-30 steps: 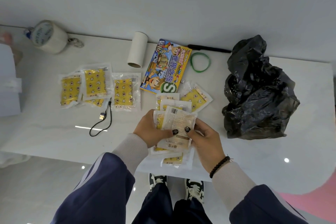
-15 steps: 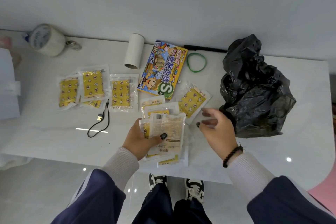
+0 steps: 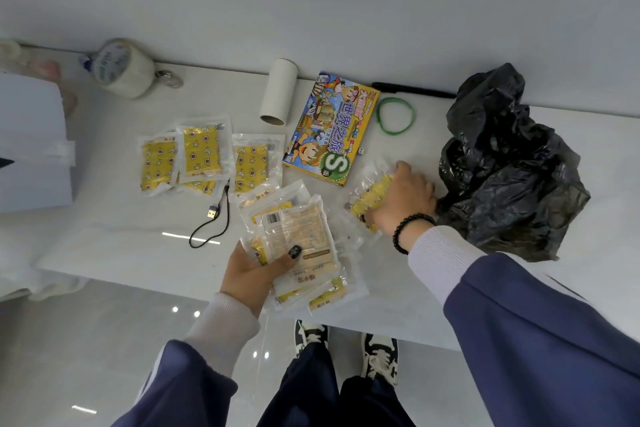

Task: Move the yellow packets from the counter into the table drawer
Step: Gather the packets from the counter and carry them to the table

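My left hand (image 3: 252,274) grips a fanned stack of yellow packets (image 3: 298,239) above the counter's front edge, thumb pressed on the top one, which shows its pale printed back. My right hand (image 3: 403,199) lies over a single yellow packet (image 3: 369,194) on the white counter (image 3: 121,239), fingers curled around its far side beside the black bag. Several more yellow packets (image 3: 197,154) lie flat in a cluster at the left middle of the counter. No drawer is in view.
A black plastic bag (image 3: 509,163) sits at the right. A colourful game box (image 3: 330,128), cardboard tube (image 3: 278,92), green band (image 3: 396,115), tape roll (image 3: 121,68) and black USB cable (image 3: 216,218) lie on the counter. A white box (image 3: 31,142) stands at the left.
My right hand left the stack, reached right and forward, and came down on the lone packet by the black bag. My left hand kept the stack and shifted slightly left.
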`<state>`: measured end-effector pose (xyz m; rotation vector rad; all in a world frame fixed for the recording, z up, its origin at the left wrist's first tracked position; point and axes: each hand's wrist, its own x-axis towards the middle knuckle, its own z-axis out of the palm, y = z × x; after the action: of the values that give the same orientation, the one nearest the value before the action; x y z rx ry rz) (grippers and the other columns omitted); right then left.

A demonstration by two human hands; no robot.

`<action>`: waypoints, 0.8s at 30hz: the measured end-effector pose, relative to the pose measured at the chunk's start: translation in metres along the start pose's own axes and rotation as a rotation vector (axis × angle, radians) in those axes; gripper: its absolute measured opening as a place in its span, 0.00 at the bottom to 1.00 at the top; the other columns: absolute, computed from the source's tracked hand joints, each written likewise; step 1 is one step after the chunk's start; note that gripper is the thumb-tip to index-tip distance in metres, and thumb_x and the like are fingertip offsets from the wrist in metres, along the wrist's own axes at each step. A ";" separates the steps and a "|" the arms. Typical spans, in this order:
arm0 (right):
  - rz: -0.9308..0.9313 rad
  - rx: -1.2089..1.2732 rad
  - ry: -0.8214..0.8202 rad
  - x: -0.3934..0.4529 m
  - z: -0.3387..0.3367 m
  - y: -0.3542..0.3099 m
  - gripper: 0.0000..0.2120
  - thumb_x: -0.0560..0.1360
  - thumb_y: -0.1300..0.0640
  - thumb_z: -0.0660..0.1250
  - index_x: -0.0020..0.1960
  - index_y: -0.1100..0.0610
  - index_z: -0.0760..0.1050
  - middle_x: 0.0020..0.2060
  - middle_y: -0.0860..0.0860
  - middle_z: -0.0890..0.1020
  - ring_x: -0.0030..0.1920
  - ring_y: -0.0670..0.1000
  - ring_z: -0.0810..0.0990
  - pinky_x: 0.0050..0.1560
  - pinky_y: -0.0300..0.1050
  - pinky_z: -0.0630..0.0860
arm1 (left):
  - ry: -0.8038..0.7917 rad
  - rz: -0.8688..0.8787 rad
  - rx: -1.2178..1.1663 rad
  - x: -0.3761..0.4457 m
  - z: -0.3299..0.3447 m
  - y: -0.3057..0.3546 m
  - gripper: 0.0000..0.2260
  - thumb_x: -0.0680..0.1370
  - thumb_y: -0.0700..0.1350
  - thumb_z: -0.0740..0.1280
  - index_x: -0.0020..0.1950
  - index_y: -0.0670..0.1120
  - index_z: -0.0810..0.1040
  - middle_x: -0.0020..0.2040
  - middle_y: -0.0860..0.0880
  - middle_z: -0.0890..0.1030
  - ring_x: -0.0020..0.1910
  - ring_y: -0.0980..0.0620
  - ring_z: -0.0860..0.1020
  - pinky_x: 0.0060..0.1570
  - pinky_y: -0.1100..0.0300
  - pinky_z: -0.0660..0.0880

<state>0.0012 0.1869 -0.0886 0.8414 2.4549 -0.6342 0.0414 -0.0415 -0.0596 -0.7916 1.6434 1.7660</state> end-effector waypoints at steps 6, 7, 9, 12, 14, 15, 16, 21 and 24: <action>-0.156 0.268 -0.129 -0.013 -0.009 0.012 0.08 0.71 0.62 0.69 0.48 0.58 0.71 0.40 0.52 0.77 0.44 0.56 0.77 0.41 0.45 0.74 | 0.010 -0.025 -0.117 -0.018 0.005 -0.001 0.27 0.64 0.35 0.75 0.62 0.40 0.75 0.53 0.41 0.84 0.52 0.41 0.83 0.50 0.42 0.79; -0.163 0.339 -0.133 -0.019 -0.014 0.014 0.06 0.72 0.62 0.68 0.44 0.61 0.71 0.36 0.52 0.75 0.39 0.55 0.75 0.36 0.43 0.70 | 0.016 -0.031 -0.140 -0.022 0.007 0.000 0.27 0.63 0.35 0.75 0.62 0.41 0.76 0.53 0.41 0.84 0.52 0.41 0.83 0.50 0.42 0.79; -0.122 0.489 -0.149 -0.034 -0.026 0.016 0.06 0.72 0.64 0.68 0.43 0.66 0.72 0.35 0.58 0.77 0.37 0.53 0.74 0.35 0.43 0.69 | 0.028 -0.053 -0.190 -0.032 0.010 0.003 0.27 0.62 0.34 0.74 0.61 0.41 0.76 0.52 0.41 0.84 0.51 0.41 0.83 0.48 0.43 0.80; 0.002 0.809 -0.237 -0.062 -0.046 0.017 0.06 0.73 0.65 0.67 0.49 0.60 0.78 0.45 0.58 0.84 0.45 0.54 0.82 0.48 0.50 0.80 | 0.032 -0.071 -0.218 -0.051 0.017 0.015 0.27 0.62 0.33 0.74 0.61 0.40 0.76 0.51 0.41 0.85 0.49 0.42 0.84 0.42 0.47 0.82; 0.097 1.026 -0.307 -0.087 -0.061 0.013 0.10 0.75 0.68 0.65 0.50 0.55 0.78 0.49 0.56 0.84 0.51 0.55 0.83 0.51 0.55 0.80 | 0.037 -0.076 -0.236 -0.066 0.019 0.027 0.27 0.62 0.32 0.74 0.62 0.39 0.76 0.51 0.40 0.84 0.49 0.41 0.84 0.42 0.47 0.82; 0.125 1.114 -0.321 -0.098 -0.070 0.010 0.12 0.75 0.70 0.63 0.51 0.55 0.78 0.50 0.56 0.84 0.51 0.56 0.83 0.50 0.54 0.80 | 0.037 -0.077 -0.245 -0.074 0.020 0.034 0.28 0.63 0.32 0.74 0.62 0.38 0.75 0.52 0.40 0.84 0.50 0.41 0.83 0.43 0.46 0.82; 0.140 1.182 -0.334 -0.110 -0.080 0.008 0.14 0.75 0.71 0.62 0.52 0.55 0.78 0.51 0.56 0.84 0.51 0.56 0.83 0.50 0.54 0.80 | 0.031 -0.074 -0.249 -0.084 0.021 0.043 0.28 0.63 0.32 0.74 0.62 0.38 0.75 0.53 0.39 0.84 0.50 0.40 0.83 0.43 0.46 0.82; 0.138 1.341 -0.355 -0.154 -0.130 0.002 0.16 0.76 0.71 0.60 0.58 0.57 0.78 0.52 0.55 0.84 0.52 0.56 0.83 0.54 0.56 0.78 | -0.003 -0.063 -0.277 -0.133 0.028 0.082 0.27 0.63 0.31 0.73 0.63 0.37 0.75 0.54 0.37 0.83 0.51 0.38 0.82 0.43 0.45 0.82; 0.102 1.300 -0.359 -0.178 -0.163 -0.003 0.15 0.77 0.70 0.60 0.55 0.55 0.79 0.51 0.55 0.84 0.50 0.56 0.82 0.55 0.58 0.77 | 0.001 -0.044 -0.317 -0.167 0.035 0.102 0.25 0.67 0.29 0.71 0.63 0.36 0.75 0.52 0.37 0.83 0.50 0.38 0.83 0.42 0.45 0.82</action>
<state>0.0797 0.1964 0.1394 1.0960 1.4448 -2.1683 0.0702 -0.0166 0.1352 -0.9602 1.3519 2.0219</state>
